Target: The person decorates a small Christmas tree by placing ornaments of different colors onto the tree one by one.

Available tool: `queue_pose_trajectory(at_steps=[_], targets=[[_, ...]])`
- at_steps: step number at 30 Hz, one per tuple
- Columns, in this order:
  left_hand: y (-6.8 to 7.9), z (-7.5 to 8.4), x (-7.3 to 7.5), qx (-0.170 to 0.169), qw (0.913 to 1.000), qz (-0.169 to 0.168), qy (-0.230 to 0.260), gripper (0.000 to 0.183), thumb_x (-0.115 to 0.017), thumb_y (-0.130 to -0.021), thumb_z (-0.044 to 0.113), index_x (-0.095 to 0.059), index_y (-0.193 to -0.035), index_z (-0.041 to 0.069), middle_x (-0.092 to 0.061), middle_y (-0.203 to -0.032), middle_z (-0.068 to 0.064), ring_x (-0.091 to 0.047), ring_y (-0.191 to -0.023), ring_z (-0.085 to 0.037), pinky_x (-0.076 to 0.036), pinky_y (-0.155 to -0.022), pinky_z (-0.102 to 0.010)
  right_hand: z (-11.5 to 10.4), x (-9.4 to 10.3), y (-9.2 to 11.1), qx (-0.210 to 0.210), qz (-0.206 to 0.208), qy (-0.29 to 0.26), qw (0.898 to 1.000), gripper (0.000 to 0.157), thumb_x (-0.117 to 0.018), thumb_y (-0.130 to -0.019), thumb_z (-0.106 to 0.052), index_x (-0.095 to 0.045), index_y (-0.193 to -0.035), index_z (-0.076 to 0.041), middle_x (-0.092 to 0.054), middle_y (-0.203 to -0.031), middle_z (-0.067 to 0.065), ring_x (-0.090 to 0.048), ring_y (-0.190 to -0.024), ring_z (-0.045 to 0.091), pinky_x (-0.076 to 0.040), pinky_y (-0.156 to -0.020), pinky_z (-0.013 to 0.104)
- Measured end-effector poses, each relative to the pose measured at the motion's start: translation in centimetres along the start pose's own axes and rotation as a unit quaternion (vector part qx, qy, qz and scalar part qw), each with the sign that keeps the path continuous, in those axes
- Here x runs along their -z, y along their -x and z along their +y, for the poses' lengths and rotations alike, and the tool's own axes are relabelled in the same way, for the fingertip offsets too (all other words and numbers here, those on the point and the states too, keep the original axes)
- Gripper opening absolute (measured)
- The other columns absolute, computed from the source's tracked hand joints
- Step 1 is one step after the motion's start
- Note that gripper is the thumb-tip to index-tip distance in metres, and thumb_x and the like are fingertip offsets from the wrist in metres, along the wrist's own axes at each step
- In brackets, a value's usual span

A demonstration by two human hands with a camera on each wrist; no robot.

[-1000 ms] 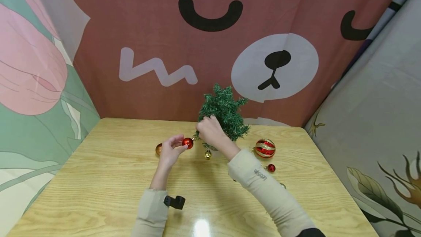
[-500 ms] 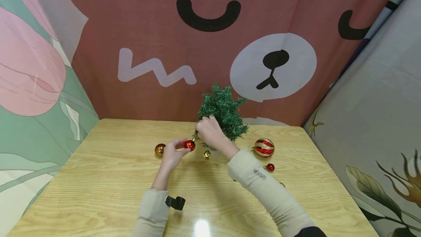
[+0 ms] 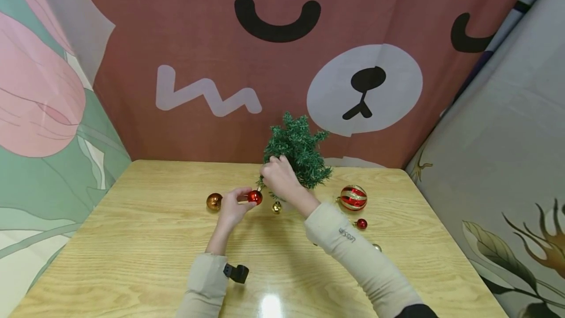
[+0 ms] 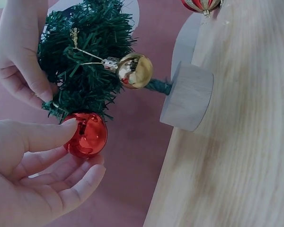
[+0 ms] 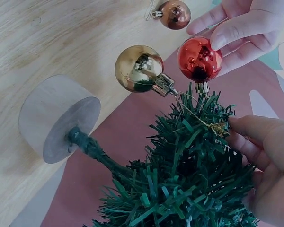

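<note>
My left hand (image 3: 232, 205) pinches a shiny red bauble (image 5: 200, 58) between thumb and fingers, at the left side of a small green artificial Christmas tree (image 3: 296, 148). The bauble's metal cap points toward a branch tip. My right hand (image 3: 280, 176) is at that same branch, thumb and fingertips pinching its end, as the right wrist view shows; a bit of gold cord shows there. A gold bauble (image 4: 135, 71) hangs from a lower branch by its gold cord. The tree's round wooden base (image 4: 187, 97) stands on the table.
A copper-brown bauble (image 3: 214, 201) lies left of my left hand. To the right of the tree lie a large red-and-gold striped bauble (image 3: 353, 198) and a small dark red one (image 3: 361, 224). Another small bauble (image 3: 377, 247) shows partly behind my right sleeve. A patterned curtain hangs behind the table.
My left hand has moved slightly right and down with the red bauble, uncovering the copper-brown one. My right hand stays at the branch.
</note>
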State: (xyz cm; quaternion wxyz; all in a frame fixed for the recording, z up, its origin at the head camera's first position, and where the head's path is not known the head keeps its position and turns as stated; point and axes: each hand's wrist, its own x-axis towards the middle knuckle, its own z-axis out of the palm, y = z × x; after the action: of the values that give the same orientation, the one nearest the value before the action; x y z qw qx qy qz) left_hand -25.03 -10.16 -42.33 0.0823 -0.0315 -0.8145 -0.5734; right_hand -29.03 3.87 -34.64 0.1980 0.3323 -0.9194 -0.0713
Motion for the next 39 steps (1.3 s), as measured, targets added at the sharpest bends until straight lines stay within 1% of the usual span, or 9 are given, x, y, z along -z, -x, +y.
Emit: queue_pose_trajectory(at_steps=[7, 11, 18, 24, 29, 31, 33, 36, 39], targets=[[0.0, 0.0, -0.3, -0.014, 0.9999, 0.003, -0.003, 0.039, -0.069, -0.074, -0.004, -0.057, -0.11, -0.01, -0.06, -0.104, -0.022, -0.058, -0.091, -0.033, -0.049, -0.074, -0.038, -0.1, 0.1, 0.1, 0.0, 0.011, 0.003, 1.0, 0.007, -0.066, -0.081, -0.022, -0.065, -0.075, -0.019, -0.061, -0.071, -0.007, -0.047, -0.071, 0.015, -0.03, -0.06, 0.028], [-0.1, 0.0, -0.3, -0.012, 0.9999, 0.002, -0.003, 0.04, -0.068, -0.074, -0.004, -0.056, -0.111, -0.011, -0.059, -0.105, -0.023, -0.058, -0.091, -0.033, -0.049, -0.073, -0.038, -0.1, 0.3, 0.2, 0.0, 0.013, 0.003, 1.0, 0.007, -0.066, -0.082, -0.022, -0.065, -0.075, -0.019, -0.061, -0.071, -0.007, -0.047, -0.071, 0.015, -0.028, -0.06, 0.027], [0.0, 0.2, -0.2, 0.008, 1.0, 0.001, -0.004, 0.04, -0.068, -0.075, -0.004, -0.056, -0.112, -0.009, -0.057, -0.108, -0.024, -0.058, -0.093, -0.033, -0.049, -0.074, -0.038, -0.2, 0.4, 0.3, 0.004, 0.012, -0.001, 1.0, 0.009, -0.062, -0.084, -0.017, -0.067, -0.077, -0.019, -0.061, -0.069, -0.007, -0.041, -0.066, 0.014, -0.024, -0.059, 0.027], [-0.1, 0.1, -0.4, -0.002, 1.0, -0.006, -0.006, 0.038, -0.067, -0.075, -0.004, -0.056, -0.11, -0.011, -0.057, -0.108, -0.025, -0.057, -0.094, -0.037, -0.049, -0.075, -0.039, -0.2, 0.5, 0.4, 0.002, 0.017, 0.0, 1.0, 0.006, -0.064, -0.083, -0.019, -0.068, -0.079, -0.019, -0.062, -0.072, -0.006, -0.042, -0.067, 0.014, -0.026, -0.059, 0.028], [-0.2, 0.0, -0.6, -0.007, 0.9998, -0.007, -0.015, 0.036, -0.067, -0.076, -0.002, -0.057, -0.109, -0.01, -0.058, -0.108, -0.024, -0.057, -0.095, -0.036, -0.048, -0.076, -0.039, -0.2, 0.8, 0.6, 0.006, 0.02, -0.002, 1.0, 0.007, -0.063, -0.084, -0.018, -0.067, -0.078, -0.019, -0.061, -0.071, -0.006, -0.038, -0.064, 0.013, -0.022, -0.058, 0.027], [-0.3, -0.1, -0.7, -0.008, 0.9998, -0.007, -0.019, 0.035, -0.067, -0.076, -0.002, -0.057, -0.109, -0.01, -0.058, -0.107, -0.023, -0.057, -0.094, -0.036, -0.048, -0.077, -0.039, -0.1, 1.0, 0.6, 0.016, 0.035, 0.003, 0.999, 0.01, -0.062, -0.085, -0.017, -0.068, -0.077, -0.018, -0.06, -0.069, -0.006, -0.037, -0.061, 0.013, -0.021, -0.057, 0.026], [-0.3, 0.0, -0.7, -0.01, 0.9996, -0.007, -0.024, 0.035, -0.067, -0.076, -0.002, -0.057, -0.109, -0.01, -0.058, -0.106, -0.023, -0.057, -0.094, -0.035, -0.048, -0.077, -0.04, 0.1, 1.3, 0.6, 0.03, 0.067, 0.004, 0.997, 0.012, -0.062, -0.085, -0.015, -0.068, -0.076, -0.017, -0.06, -0.066, -0.005, -0.038, -0.059, 0.013, -0.022, -0.054, 0.025], [-0.3, 0.0, -0.8, -0.008, 0.9995, -0.006, -0.03, 0.034, -0.067, -0.077, -0.001, -0.058, -0.109, -0.008, -0.059, -0.106, -0.022, -0.057, -0.093, -0.033, -0.047, -0.077, -0.041, 0.6, 1.8, 0.4, 0.047, 0.128, -0.003, 0.991, 0.013, -0.061, -0.084, -0.011, -0.07, -0.076, -0.015, -0.063, -0.067, -0.003, -0.044, -0.058, 0.013, -0.027, -0.049, 0.023], [-0.3, 0.1, -0.8, -0.012, 0.9994, -0.008, -0.032, 0.034, -0.066, -0.078, -0.001, -0.058, -0.109, -0.008, -0.059, -0.106, -0.022, -0.057, -0.093, -0.033, -0.047, -0.076, -0.041, 1.4, 2.5, 0.2, 0.059, 0.173, -0.011, 0.983, 0.011, -0.062, -0.083, -0.011, -0.07, -0.077, -0.014, -0.065, -0.071, -0.002, -0.049, -0.061, 0.013, -0.033, -0.048, 0.022]])
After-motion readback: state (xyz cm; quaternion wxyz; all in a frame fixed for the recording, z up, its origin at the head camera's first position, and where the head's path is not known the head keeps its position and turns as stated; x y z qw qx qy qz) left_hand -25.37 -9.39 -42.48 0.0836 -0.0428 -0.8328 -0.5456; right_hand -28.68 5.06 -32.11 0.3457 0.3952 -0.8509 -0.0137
